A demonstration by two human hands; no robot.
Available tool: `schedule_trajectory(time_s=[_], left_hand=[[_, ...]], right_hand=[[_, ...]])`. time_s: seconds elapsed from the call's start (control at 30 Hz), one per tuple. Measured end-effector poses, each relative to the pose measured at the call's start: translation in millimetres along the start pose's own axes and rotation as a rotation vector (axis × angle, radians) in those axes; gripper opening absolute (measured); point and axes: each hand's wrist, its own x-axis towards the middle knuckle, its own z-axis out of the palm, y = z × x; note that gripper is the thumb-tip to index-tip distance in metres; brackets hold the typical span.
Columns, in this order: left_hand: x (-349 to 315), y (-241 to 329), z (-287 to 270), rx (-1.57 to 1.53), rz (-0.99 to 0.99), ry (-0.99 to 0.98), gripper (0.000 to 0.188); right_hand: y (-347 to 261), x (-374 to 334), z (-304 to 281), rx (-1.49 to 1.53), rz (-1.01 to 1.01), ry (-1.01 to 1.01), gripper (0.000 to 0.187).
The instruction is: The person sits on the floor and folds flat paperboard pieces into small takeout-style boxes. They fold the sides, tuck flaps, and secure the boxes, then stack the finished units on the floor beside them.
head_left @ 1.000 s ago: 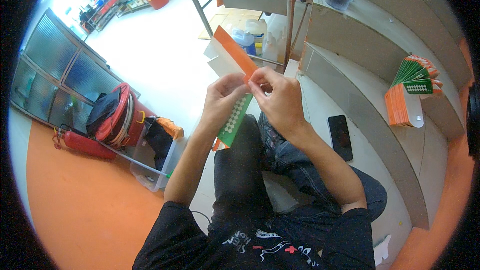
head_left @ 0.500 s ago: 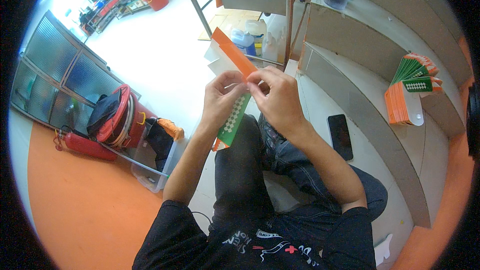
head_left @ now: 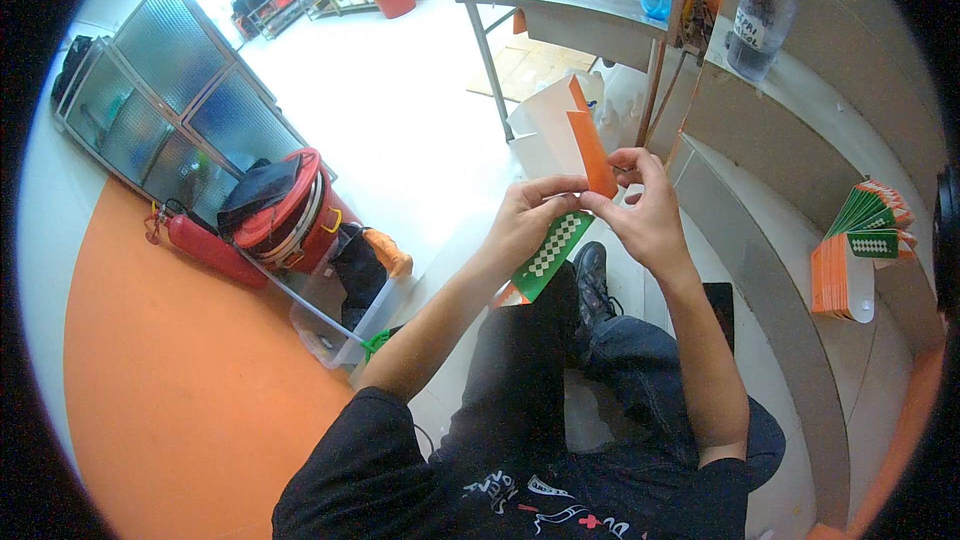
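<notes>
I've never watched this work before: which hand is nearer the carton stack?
Right. The right hand is to the left of the carton stack; the left hand is farther left, with both at the held carton.

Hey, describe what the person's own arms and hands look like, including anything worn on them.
Short, plain black sleeves leave both forearms bare. The left hand and right hand are ungloved, and no watch or bracelet shows on either wrist. I see no markings or cables on the arms.
</notes>
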Motion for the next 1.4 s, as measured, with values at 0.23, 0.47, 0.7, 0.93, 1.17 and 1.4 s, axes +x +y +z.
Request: schedule_trajectory(time_s=[0.23,0.47,0.7,0.93,1.17,1.4], left_hand=[[2,8,3,-0.063,0.092,0.001,0.027],[8,9,-8,0.067,0.159,0.0,0.023],[6,16,-46,0.509,0.453,0.696,0.024],[20,19,-68,0.32,0.378,0.417,0.047],[19,8,-44,0.373,0.459,0.442,0.039],[23,2,-39,0.422,0.49,0.426,0.03]], right_hand=[[0,-2,6,0.17,-0.045,0.026,0.056],[-8,-4,7,0.182,-0.062,0.019,0.054],[-9,3,-8,0.299,0.035,-0.044,0.052],[2,6,-13,0.471,0.052,-0.264,0.05],[-2,1,0,0.255,-0.069,0.082,0.04],[3,3,-4,0.202,-0.072,0.15,0.032]])
